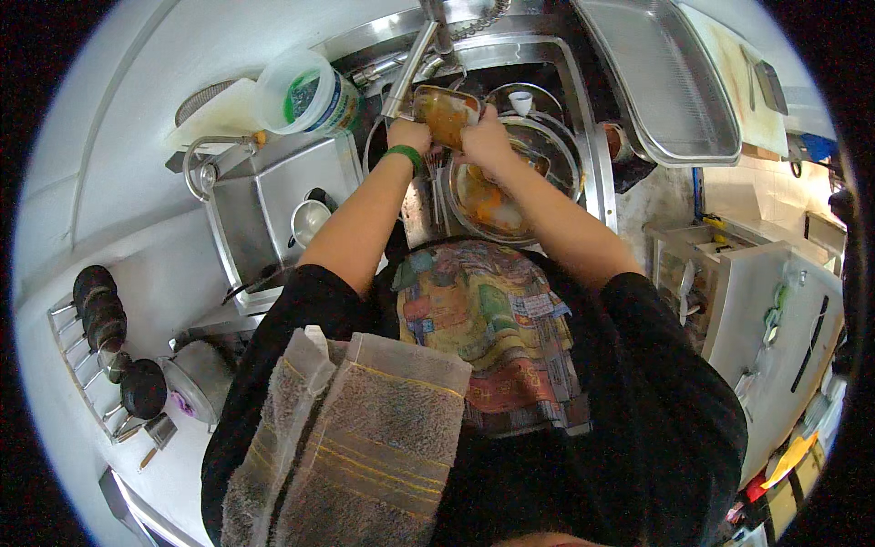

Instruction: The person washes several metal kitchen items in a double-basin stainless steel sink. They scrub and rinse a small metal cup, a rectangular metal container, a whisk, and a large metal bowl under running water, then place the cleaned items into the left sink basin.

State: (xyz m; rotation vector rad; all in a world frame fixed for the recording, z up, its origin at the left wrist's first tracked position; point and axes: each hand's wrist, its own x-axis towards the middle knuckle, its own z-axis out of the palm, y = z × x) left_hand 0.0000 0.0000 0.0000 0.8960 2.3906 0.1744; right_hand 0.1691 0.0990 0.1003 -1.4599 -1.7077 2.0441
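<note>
My left hand, with a green band at the wrist, grips the left end of a small rectangular metal tray smeared with orange sauce. My right hand is pressed against the tray's right side and lower face. I hold the tray tilted under the long metal faucet, over the sink. Below my hands sits a round metal bowl with orange residue, resting among other dishes in the sink.
A clear plastic tub stands left of the faucet. A second basin at left holds a small metal pot. A large steel tray lies at right. A brown towel hangs over my shoulder. Dark lids hang on a rack at left.
</note>
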